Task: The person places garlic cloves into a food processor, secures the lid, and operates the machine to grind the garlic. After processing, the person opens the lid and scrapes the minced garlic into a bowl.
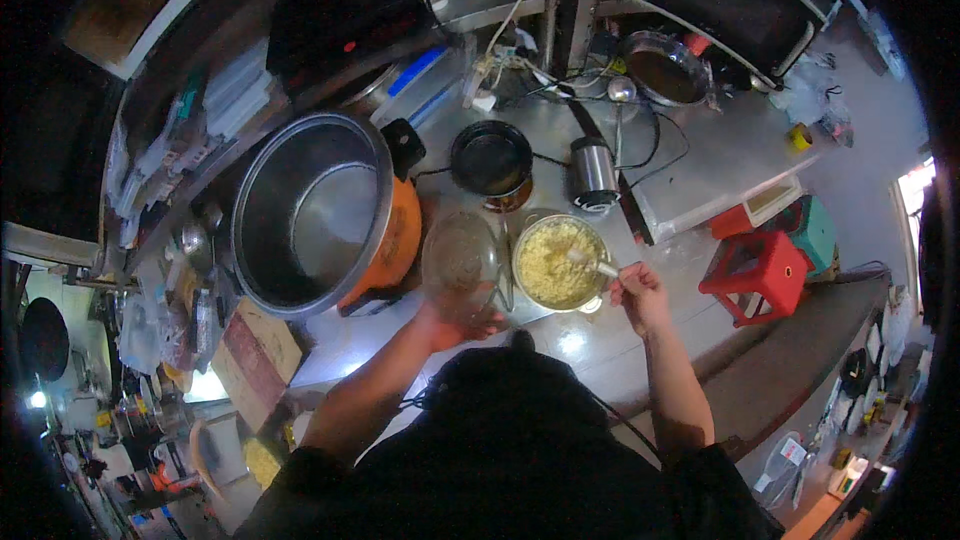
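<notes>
My right hand (641,296) grips the pale handle of a utensil (596,264). The utensil's head dips into a round metal pot (520,291) filled with yellow, crumbly food (555,251). To the left of this pot is a clear, see-through bowl (459,251). My left hand (466,321) is at the bowl's near side, partly seen through its wall, with fingers pointing right. Whether it grips the bowl or only touches it, I cannot tell. A thin metal loop (508,289) lies between the bowl and the pot.
A large orange pot (394,240) with a dark interior stands at left. Beyond the bowl sit a small black pan (491,157) and a steel cylindrical appliance (594,174). Cables (660,142) cross the metal counter. A red plastic stool (757,277) stands at right, a cardboard box (259,360) at lower left.
</notes>
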`<state>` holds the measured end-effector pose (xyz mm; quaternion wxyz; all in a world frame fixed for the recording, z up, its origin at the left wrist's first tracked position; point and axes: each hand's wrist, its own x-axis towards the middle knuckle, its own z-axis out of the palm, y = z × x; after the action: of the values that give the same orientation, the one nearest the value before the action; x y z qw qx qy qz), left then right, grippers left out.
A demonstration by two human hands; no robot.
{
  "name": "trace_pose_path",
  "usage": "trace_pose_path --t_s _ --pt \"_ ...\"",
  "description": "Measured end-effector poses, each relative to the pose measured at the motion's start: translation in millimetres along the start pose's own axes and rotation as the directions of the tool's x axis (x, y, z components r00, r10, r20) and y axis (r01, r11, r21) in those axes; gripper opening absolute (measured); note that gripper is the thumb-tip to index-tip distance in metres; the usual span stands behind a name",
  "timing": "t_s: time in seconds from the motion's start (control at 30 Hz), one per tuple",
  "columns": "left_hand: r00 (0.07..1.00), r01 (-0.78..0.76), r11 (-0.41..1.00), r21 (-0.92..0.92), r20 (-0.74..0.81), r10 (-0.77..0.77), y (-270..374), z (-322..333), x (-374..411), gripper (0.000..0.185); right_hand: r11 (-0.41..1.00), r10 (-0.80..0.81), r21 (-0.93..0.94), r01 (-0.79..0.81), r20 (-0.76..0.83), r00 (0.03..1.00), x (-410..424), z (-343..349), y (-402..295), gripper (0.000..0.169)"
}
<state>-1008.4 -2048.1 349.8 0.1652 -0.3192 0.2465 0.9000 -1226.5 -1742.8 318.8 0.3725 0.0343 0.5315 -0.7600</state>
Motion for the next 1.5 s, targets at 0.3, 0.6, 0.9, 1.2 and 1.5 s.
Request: trace_pose_path --t_s 0.3,0.6,0.9,1.2,1.5 --pt "1.000 0.012 1.000 -0.023 -0.011 -0.012 -7.0 -16.8 16.5 0.048 0.993 0.007 -0.116 -0.008 -0.010 1.000 14.6 5.3 -16.5 0.003" --pt "0.999 -0.030 0.998 0.047 -0.043 0.032 -11.4 -13.3 -2.5 0.053 0.994 -0.034 -0.103 0.044 0.097 0.995 20.3 34.9 -48.4 0.005" --pt "1.000 -0.016 1.000 -0.020 0.020 0.017 -27.1 -40.3 9.4 0.052 0.998 -0.040 0.050 0.034 0.133 0.990 93.0 94.3 -94.7 0.003" --pt "0.986 -0.087 0.995 0.045 0.148 0.080 -17.3 -26.4 6.7 0.059 0.944 -0.052 -0.283 0.172 0.385 0.921 41.6 142.5 -114.9 0.005" --pt "0.961 -0.161 0.987 -0.024 0.222 0.162 -14.0 -8.5 -1.3 0.051 0.870 -0.224 -0.319 0.376 0.425 0.877 93.0 197.5 -166.1 0.006"
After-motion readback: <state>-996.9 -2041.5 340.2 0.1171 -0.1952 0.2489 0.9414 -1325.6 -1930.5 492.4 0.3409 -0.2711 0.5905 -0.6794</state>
